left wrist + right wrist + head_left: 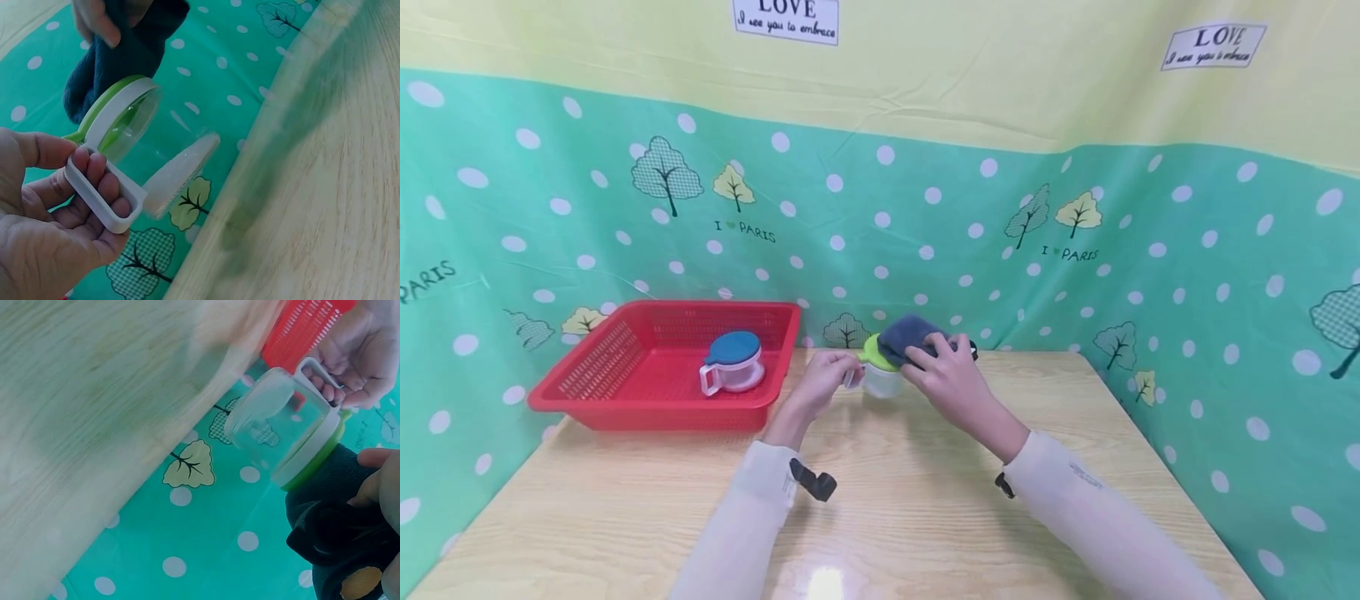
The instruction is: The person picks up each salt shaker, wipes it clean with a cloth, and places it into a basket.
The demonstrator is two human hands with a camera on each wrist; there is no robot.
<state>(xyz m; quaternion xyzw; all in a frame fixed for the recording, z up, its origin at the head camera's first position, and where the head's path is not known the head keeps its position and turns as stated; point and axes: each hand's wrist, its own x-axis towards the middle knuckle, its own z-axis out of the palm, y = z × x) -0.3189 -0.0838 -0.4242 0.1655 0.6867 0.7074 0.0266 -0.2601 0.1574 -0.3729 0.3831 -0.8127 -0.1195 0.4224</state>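
Observation:
A clear jar (181, 144) with a white collar, a green lid (872, 352) and a white handle (103, 194) is at the back middle of the table. My left hand (826, 379) grips the handle, its fingers curled through the loop. In my right hand (951, 379) is a bunched dark blue cloth (913, 337), held against the green lid. In the right wrist view the cloth covers part of the lid's top, and the jar's transparent side shows beneath.
On the left stands a red plastic basket (662, 408) with slotted walls. Inside it sits a similar jar (741, 375) with a blue lid (734, 347). A green patterned curtain (850, 200) hangs behind the wooden table (880, 500).

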